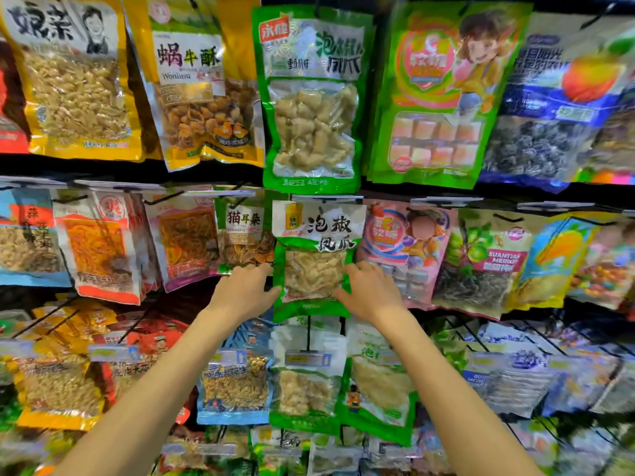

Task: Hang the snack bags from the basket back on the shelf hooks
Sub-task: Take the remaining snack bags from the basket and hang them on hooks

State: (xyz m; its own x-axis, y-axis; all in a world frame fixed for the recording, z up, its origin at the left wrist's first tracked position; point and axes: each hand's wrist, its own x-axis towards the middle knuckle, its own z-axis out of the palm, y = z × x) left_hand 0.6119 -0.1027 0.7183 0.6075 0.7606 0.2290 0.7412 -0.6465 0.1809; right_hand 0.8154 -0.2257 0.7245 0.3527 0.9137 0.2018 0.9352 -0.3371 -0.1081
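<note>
While left grip [249, 290] and right grip [369, 286] hold snack bag [318, 249] by lower side edges, bag top stands above grips, against shelf row [388, 198]: hanging step. Next: seat hole on hook, release.

Two hands [244, 291] [371, 291], one held green-white snack bag [318, 235], five top-row bags [68, 80] [206, 97] [312, 104] [443, 97] [549, 115] (others cut off or blurred).

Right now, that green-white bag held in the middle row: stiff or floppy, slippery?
Green-white bag is likely floppy: thin film pouch, lumpy pieces behind its window. Glossy film may slip; left hand and right hand on its side edges help.
</note>
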